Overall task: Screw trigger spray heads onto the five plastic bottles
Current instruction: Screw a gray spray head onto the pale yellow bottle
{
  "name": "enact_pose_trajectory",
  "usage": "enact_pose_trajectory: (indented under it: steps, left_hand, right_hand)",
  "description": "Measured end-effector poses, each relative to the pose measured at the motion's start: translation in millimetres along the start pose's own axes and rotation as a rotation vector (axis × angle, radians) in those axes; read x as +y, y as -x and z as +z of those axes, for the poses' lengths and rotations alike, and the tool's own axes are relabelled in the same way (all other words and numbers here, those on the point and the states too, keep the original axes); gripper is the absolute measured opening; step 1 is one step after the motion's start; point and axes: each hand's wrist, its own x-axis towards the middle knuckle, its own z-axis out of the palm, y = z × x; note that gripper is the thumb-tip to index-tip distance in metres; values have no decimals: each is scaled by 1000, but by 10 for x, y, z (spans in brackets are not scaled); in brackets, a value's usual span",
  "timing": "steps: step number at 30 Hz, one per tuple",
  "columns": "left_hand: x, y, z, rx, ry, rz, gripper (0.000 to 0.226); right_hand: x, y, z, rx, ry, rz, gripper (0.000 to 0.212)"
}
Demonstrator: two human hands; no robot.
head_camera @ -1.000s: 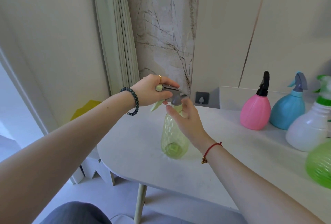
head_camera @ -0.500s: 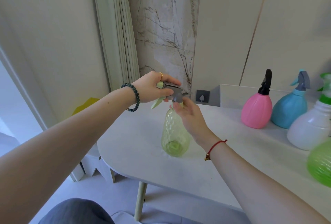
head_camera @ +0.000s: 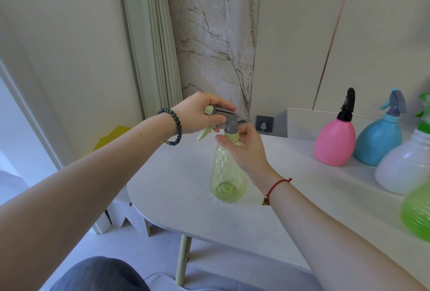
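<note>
A clear yellow-green bottle (head_camera: pixel 228 174) stands upright on the white table (head_camera: pixel 186 188). A grey trigger spray head (head_camera: pixel 229 119) with a pale green lever sits on its neck. My left hand (head_camera: pixel 197 113) grips the top of the spray head from the left. My right hand (head_camera: pixel 244 148) pinches the pale collar at the neck between thumb and fingers. At the right stand a pink bottle (head_camera: pixel 335 144) with a black head, a blue bottle (head_camera: pixel 377 144) with a grey-blue head, a white bottle (head_camera: pixel 402 169) with a green head, and a green bottle (head_camera: pixel 418 211) cut off by the frame.
The table's rounded left end lies just left of the yellow-green bottle, with a wooden leg (head_camera: pixel 182 260) under it. A pleated curtain (head_camera: pixel 151 41) and a marble wall panel (head_camera: pixel 214 34) stand behind. A raised ledge (head_camera: pixel 300 118) runs along the wall behind the bottles.
My right hand has shifted its fingers around the collar at the bottle's neck, turning slightly. My left hand keeps its grip on the spray head. The bottle stays in place.
</note>
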Motion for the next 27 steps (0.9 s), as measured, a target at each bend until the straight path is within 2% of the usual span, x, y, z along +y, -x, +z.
enact_pose_trajectory:
  steps: [3, 6, 7, 9, 12, 14, 18, 20, 23, 25, 27]
  left_hand:
    - [-7, 4, 0, -1, 12, -5, 27]
    - [-7, 7, 3, -3, 28, -10, 27]
    - [-5, 7, 4, -7, 31, -12, 28]
    - [-3, 9, 4, -9, 37, -14, 28]
    - [-6, 13, 2, 2, 46, -8, 27]
    - [-7, 11, 1, 9, 45, -9, 27]
    - [-13, 7, 8, -5, 54, -16, 27]
    - [-11, 12, 12, -2, 60, -15, 27]
    - [-5, 16, 12, 2, 57, -9, 27]
    - [-7, 19, 10, -1, 56, -9, 27]
    - [-9, 16, 12, -3, 63, -10, 27]
  right_hand:
    - [-6, 26, -27, -75, -42, 11, 27]
    - [-1, 53, -93, -226, -116, 30, 4]
    - [0, 56, -96, -238, -109, 32, 7]
    - [1, 44, -74, -152, -83, 32, 6]
    - [-1, 37, -11, -8, -72, 15, 26]
    - [7, 40, -22, -55, -87, 20, 26]
    - [19, 40, -109, -234, -137, 64, 7]
    - [20, 33, -92, -186, -120, 72, 6]
    - [20, 31, -39, -26, -95, 72, 27]
    - [30, 35, -57, -64, -110, 81, 33]
    - [42, 39, -100, -174, -151, 82, 23]
